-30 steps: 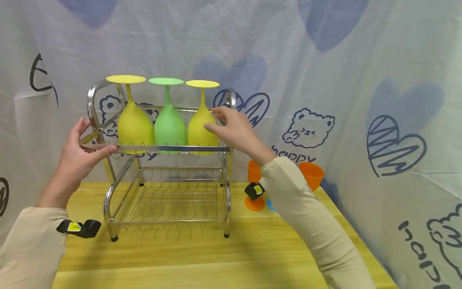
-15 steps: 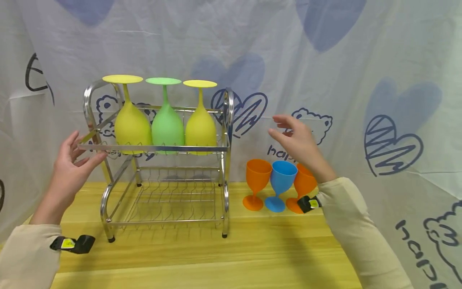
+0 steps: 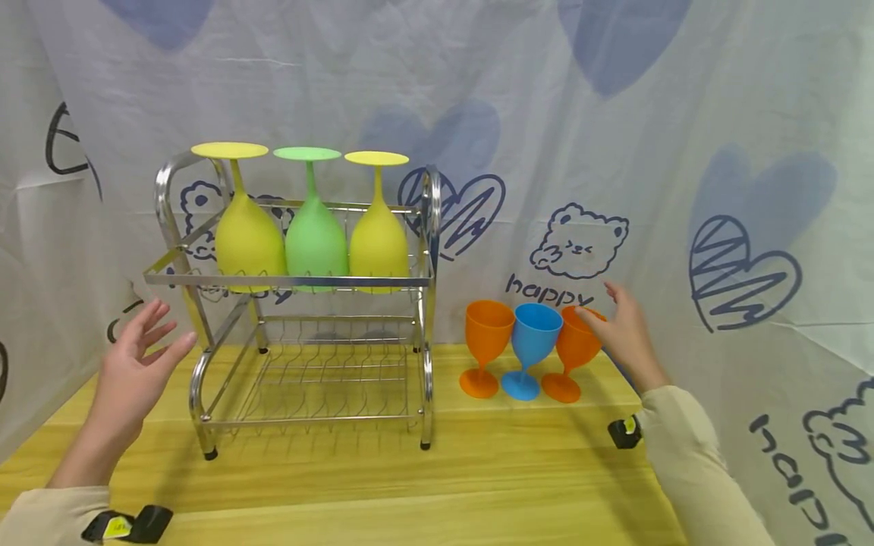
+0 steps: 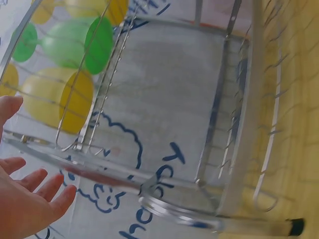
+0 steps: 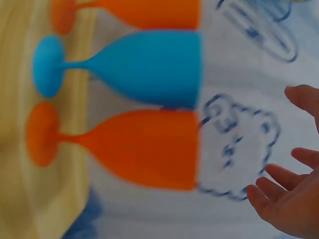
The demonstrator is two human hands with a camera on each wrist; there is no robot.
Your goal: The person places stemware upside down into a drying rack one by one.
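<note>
My right hand (image 3: 627, 334) is by the rightmost orange goblet (image 3: 576, 345), fingers spread and holding nothing; in the head view the thumb overlaps the goblet's rim. That goblet stands upright in a row with a blue goblet (image 3: 536, 337) and another orange goblet (image 3: 488, 334). My left hand (image 3: 136, 368), fingers spread, hovers off the left side of the two-tier metal rack (image 3: 287, 281). On the rack's top tier stand a yellow goblet (image 3: 249, 235), a green goblet (image 3: 316, 239) and a second yellow goblet (image 3: 378, 239), all upside down with their feet upward.
The rack's lower wire shelf (image 3: 328, 371) bears nothing. Rack and upright goblets stand on a wood-grain table (image 3: 382, 485). A white printed curtain (image 3: 478, 61) hangs close behind and along the right side.
My right hand has left the right yellow goblet on the rack and moved right and down to the rightmost orange goblet. My left hand has let go of the rack and dropped slightly.
</note>
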